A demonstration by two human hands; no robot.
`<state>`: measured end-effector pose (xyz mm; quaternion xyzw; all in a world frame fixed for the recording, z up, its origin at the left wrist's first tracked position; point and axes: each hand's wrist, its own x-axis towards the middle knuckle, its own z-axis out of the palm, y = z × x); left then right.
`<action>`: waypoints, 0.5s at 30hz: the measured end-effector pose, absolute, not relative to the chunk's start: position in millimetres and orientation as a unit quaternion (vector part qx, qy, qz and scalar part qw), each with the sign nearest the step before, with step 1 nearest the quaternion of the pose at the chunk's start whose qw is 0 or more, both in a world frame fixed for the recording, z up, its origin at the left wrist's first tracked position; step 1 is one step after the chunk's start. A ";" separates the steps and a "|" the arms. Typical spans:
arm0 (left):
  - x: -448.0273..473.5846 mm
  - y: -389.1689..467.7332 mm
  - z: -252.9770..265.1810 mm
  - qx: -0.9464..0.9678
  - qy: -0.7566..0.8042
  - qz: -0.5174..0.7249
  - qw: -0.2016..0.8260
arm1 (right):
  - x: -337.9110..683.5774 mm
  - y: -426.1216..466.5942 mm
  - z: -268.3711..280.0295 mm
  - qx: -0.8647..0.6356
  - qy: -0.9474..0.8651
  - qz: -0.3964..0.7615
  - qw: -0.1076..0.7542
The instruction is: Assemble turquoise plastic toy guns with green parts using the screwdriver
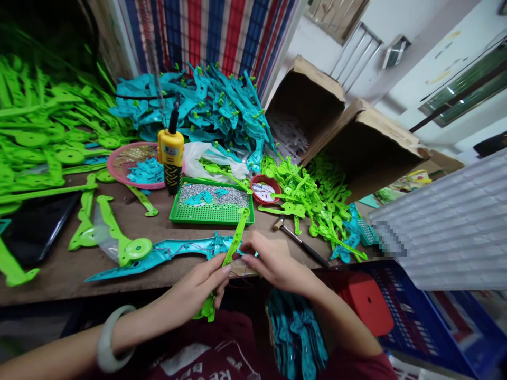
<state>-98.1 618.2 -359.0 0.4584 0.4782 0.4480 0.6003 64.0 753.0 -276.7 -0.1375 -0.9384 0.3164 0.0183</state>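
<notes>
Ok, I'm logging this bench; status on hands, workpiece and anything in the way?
Left hand gripping green part. Right hand close beside it, grip unclear. Blue piece lies just beyond the hands; hammer to the right, untouched.

lime-green part (236, 237), turquoise blade (178, 248), striped cloth (216, 31)

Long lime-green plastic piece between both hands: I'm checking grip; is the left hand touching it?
Touching: the head view shows the left hand closed around the long lime-green plastic piece.

2 bare arms (162, 315) reach to the desk's (71, 277) front edge, left hand (208, 277) curled, right hand (267, 258) pinching with bent fingers (250, 244).
</notes>
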 end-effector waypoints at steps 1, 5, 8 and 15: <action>-97.6 618.4 -359.9 0.450 0.473 0.458 0.603 | 64.1 751.8 -277.3 -0.151 -0.924 0.351 0.016; -96.7 619.0 -360.4 0.418 0.464 0.477 0.619 | 63.4 748.6 -280.2 -0.140 -0.931 0.334 0.052; -97.0 618.5 -360.2 0.425 0.473 0.466 0.615 | 62.8 749.8 -284.5 -0.123 -0.955 0.249 0.105; -95.4 614.8 -353.9 0.486 0.497 0.396 0.600 | 62.3 750.4 -298.7 -0.136 -0.968 0.171 0.124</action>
